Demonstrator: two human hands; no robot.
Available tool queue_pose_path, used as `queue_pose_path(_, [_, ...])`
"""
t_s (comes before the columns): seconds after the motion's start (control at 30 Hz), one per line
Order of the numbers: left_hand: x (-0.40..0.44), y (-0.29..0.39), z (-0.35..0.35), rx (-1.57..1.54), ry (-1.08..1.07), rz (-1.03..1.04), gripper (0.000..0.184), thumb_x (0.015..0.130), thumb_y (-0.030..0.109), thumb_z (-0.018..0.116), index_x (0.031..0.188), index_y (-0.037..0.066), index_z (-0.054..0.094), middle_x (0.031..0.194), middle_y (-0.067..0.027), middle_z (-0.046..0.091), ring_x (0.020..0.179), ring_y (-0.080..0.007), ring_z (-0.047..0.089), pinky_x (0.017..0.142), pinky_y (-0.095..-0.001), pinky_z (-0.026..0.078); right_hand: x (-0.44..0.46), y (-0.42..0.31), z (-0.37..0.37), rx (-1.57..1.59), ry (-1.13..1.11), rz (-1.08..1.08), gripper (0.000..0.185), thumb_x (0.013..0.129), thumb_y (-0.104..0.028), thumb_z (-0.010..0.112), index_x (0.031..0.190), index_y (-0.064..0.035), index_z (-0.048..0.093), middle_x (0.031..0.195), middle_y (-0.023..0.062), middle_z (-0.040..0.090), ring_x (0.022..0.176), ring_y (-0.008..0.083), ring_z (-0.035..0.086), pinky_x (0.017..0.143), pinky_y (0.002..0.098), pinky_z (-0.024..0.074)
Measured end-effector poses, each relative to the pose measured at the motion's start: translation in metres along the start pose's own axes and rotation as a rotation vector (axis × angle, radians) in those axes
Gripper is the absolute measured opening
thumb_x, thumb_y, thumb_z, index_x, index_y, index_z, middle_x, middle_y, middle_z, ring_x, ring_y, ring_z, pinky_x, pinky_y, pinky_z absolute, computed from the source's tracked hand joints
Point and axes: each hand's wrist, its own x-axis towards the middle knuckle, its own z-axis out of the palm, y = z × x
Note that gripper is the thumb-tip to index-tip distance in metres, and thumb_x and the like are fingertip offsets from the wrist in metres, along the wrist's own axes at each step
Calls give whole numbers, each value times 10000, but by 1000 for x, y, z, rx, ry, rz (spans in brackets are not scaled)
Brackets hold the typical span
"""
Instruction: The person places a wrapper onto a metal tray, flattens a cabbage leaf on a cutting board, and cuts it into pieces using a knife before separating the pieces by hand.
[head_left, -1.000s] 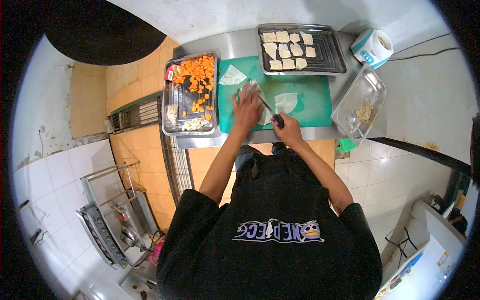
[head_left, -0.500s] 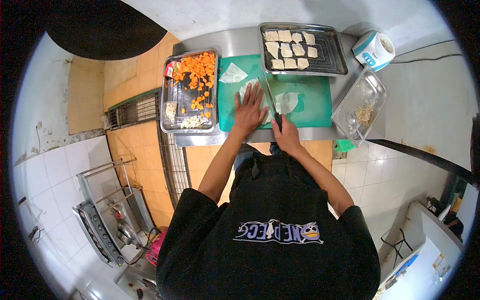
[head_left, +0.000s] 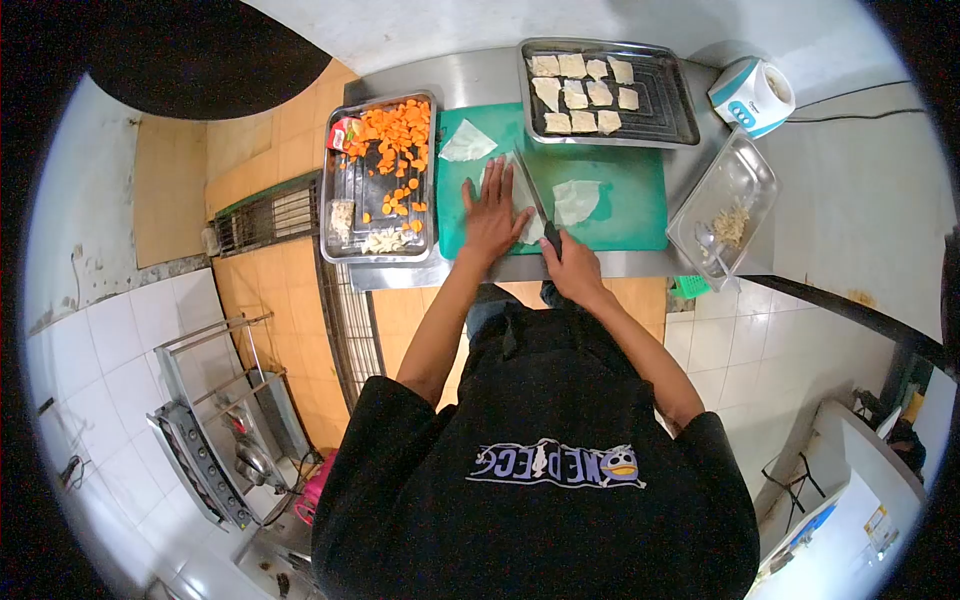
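My left hand [head_left: 493, 215] lies flat with its fingers extended, pressing on a thin pale wrapper sheet [head_left: 527, 203] on the green cutting board [head_left: 640, 215]. Just to its right, my right hand [head_left: 572, 265] grips the black handle of a knife [head_left: 533, 187]. The blade points away from me and runs along the sheet beside my left fingers. One pale wrapper piece [head_left: 467, 142] lies at the board's upper left. Another wrapper piece [head_left: 577, 202] is to the right of the knife. My left hand hides part of the sheet under it.
At left, a metal tray [head_left: 328, 215] holds sliced carrots [head_left: 395, 135], a red packet [head_left: 343, 133] and chopped white pieces [head_left: 385, 240]. Behind the board, a dark tray [head_left: 660, 100] carries several square pieces. A steel container [head_left: 690, 215] with a spoon and a white-blue appliance [head_left: 750, 98] stand at right.
The blade has shifted slightly left toward my left fingers, its tip now lying over the sheet. My left fingers have drawn slightly closer together. The trays have not moved on the counter.
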Motion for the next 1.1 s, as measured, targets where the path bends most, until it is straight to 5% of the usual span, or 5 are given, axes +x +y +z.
queue_pose_path(0.43, [-3,-2,-7,28,23,-1,798,957,381,614,1582,43,254,1671,-124,277,1553,-304,236,1154,-669,173,4,1,-9,-2,-130,43,521,1024,-480,502,1124,16,629,969,290,710,935,495,678,853,587,515])
queue_pose_path(0.6, [-10,-3,-31,-59,144,-541,511,874,369,740,1295,128,580,1296,-86,595,1224,-314,518,1006,-570,320,10,18,0,132,-122,-8,554,1022,-493,496,1166,25,631,1014,310,701,985,496,668,879,567,513])
queue_pose_path(0.8, [-6,-3,-40,-13,-3,-543,254,859,379,753,1012,184,692,1073,-24,685,1075,-290,618,911,-533,382,13,27,10,144,-109,6,545,1025,-478,506,1174,30,636,1037,320,691,1012,495,658,892,559,507])
queue_pose_path(0.93, [-1,-4,-43,-1,-15,-573,216,858,358,750,982,187,705,1009,-12,701,1018,-281,649,873,-534,404,13,29,6,143,-129,6,534,1026,-480,506,1155,21,638,1011,310,695,986,496,661,879,563,507])
queue_pose_path(1.1, [0,-1,-53,-245,-67,-616,377,852,300,763,1172,179,606,973,2,756,969,-291,708,877,-557,422,11,23,2,156,-128,-1,526,1025,-477,508,1145,19,637,999,300,698,977,497,661,870,566,507])
